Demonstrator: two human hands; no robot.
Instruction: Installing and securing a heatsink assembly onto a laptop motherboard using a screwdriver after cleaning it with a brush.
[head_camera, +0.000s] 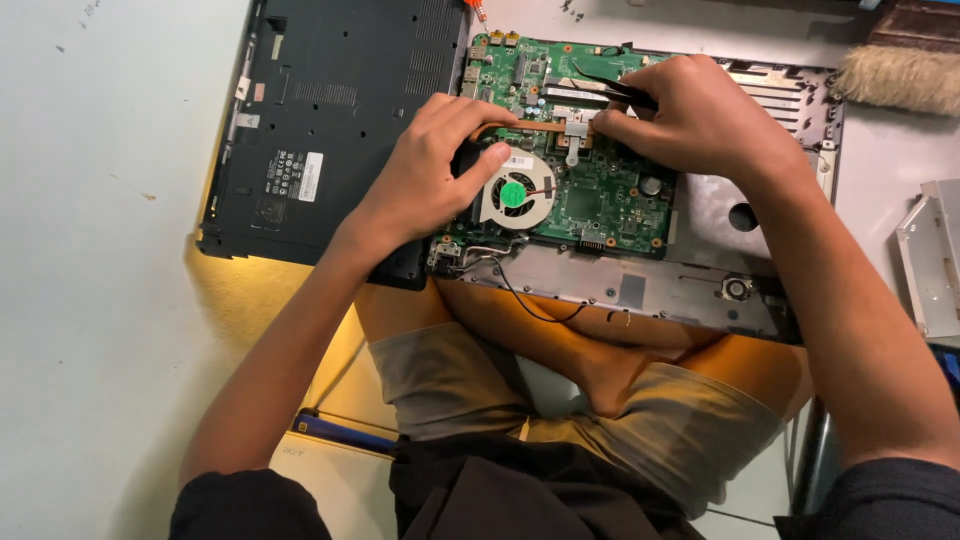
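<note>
An opened laptop chassis (700, 290) lies across my crossed legs, its green motherboard (600, 195) exposed. A round cooling fan (517, 192) with a green hub sits at the board's left, joined to a copper heat pipe (545, 127). My left hand (425, 180) rests on the fan's left side, fingers curled over the pipe's end. My right hand (690, 115) grips black tweezers (610, 85), their tips over the board's upper middle by the pipe's metal bracket (574, 128).
The laptop's black bottom cover (330, 120) lies upside down to the left on the pale floor. A bristle brush (900, 75) is at the top right, and a silver optical drive (935, 260) at the right edge. A loose black wire (530, 305) hangs off the chassis front.
</note>
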